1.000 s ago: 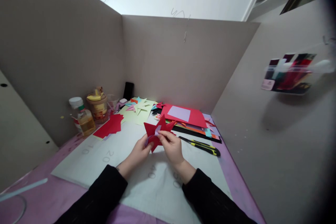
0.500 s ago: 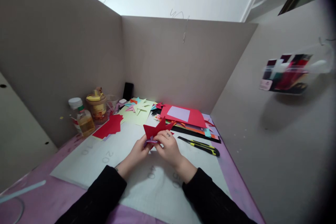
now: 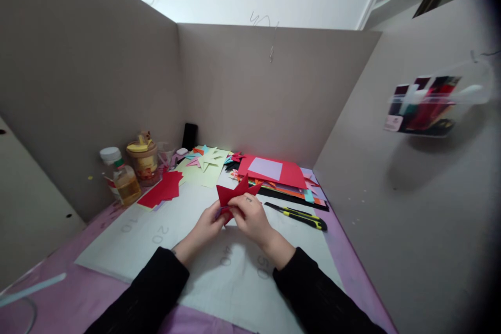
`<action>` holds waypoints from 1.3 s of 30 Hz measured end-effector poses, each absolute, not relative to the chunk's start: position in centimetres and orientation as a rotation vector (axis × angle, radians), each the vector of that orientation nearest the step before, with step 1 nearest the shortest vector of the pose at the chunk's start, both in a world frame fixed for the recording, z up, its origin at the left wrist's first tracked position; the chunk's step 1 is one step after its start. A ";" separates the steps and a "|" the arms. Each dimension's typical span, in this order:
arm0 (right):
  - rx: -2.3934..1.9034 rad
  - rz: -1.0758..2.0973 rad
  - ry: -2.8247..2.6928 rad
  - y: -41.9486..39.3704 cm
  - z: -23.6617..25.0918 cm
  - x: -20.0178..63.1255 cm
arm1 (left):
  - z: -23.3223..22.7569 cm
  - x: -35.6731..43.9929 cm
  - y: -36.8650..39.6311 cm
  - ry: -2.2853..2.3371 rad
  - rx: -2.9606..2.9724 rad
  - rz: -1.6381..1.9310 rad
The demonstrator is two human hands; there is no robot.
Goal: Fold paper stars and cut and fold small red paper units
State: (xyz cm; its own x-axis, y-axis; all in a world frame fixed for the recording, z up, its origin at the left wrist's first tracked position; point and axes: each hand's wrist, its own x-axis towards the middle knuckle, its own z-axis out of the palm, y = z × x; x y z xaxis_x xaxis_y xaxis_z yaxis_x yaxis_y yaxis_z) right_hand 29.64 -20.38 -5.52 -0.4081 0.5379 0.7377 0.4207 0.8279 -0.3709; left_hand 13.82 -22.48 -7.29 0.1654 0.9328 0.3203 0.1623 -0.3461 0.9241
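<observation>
A red paper star (image 3: pixel 235 192) is held up over the white numbered sheet (image 3: pixel 188 250), its points facing away from me. My left hand (image 3: pixel 209 222) pinches its lower left side, where a bit of purple shows by the fingers. My right hand (image 3: pixel 250 215) is closed on the near middle and right of the star, fingers bent over it. Part of the star is hidden behind the fingers. To the right of my right hand lies a black and yellow utility knife (image 3: pixel 299 216) on the sheet.
Red paper pieces (image 3: pixel 162 190) lie left, beside an amber bottle (image 3: pixel 127 185) and a lidded cup (image 3: pixel 143 162). Folded paper stars (image 3: pixel 211 158) rest on pale green paper at the back. A stack of coloured paper (image 3: pixel 291 172) sits back right. Grey panels (image 3: pixel 254 88) enclose the table.
The star has turned slightly in my hands, and less purple shows at its near edge. My right fingers have shifted a little over the red paper. The view has moved slightly.
</observation>
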 end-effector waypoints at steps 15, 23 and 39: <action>-1.047 0.696 -1.431 -17.2 -7.1 30.2 | -7.8 13.2 -21.3 0.713 0.855 1.371; -1.074 0.491 -1.426 -17.5 -6.7 30.3 | -8.4 12.9 -21.0 0.746 0.827 1.344; -0.923 -0.181 -2.161 -20.6 -6.1 29.1 | -7.4 13.6 -21.9 0.837 0.918 1.300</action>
State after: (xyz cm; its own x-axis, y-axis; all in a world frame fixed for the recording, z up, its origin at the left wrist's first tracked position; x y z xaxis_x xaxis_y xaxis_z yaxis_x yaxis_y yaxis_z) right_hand 29.10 -20.64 -6.08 -0.4454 0.5588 0.6996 0.6673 0.7281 -0.1567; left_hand 13.55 -21.92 -7.43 0.0939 0.9956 -0.0015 -0.4129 0.0403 0.9099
